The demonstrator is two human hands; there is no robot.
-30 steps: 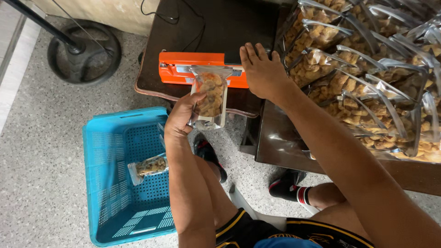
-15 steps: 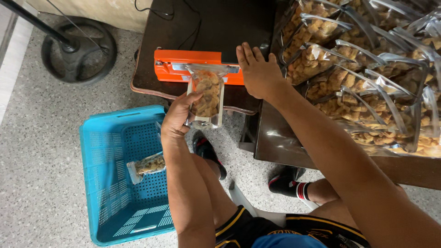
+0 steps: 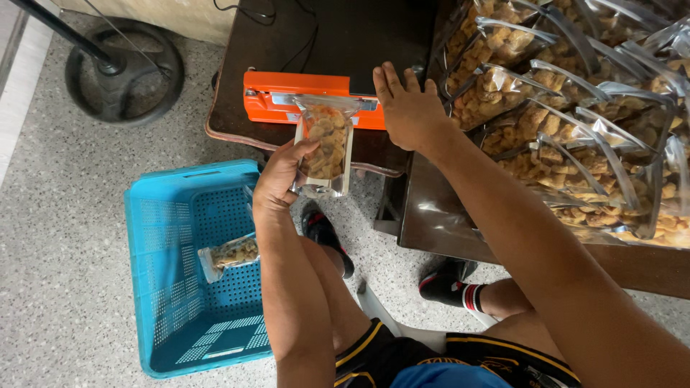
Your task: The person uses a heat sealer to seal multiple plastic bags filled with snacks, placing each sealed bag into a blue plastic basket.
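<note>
My left hand [image 3: 282,174] grips a clear pouch of fried snack pieces [image 3: 325,144] by its lower left side. The pouch's top edge lies in the jaw of an orange heat sealer [image 3: 277,100] on a dark brown table [image 3: 237,122]. My right hand [image 3: 406,108] presses flat, fingers spread, on the right end of the sealer's bar. A blue plastic basket [image 3: 169,237] stands on the floor below my left arm, with one sealed snack pouch [image 3: 228,255] lying in it.
A heap of filled clear snack pouches [image 3: 568,108] covers a second dark table at the right. A black round stand base [image 3: 122,68] sits on the speckled floor at top left. My legs and black shoes [image 3: 323,233] are under the table edge.
The pouch in my left hand stays in the sealer jaw and my right hand stays on the bar. The view has shifted slightly.
</note>
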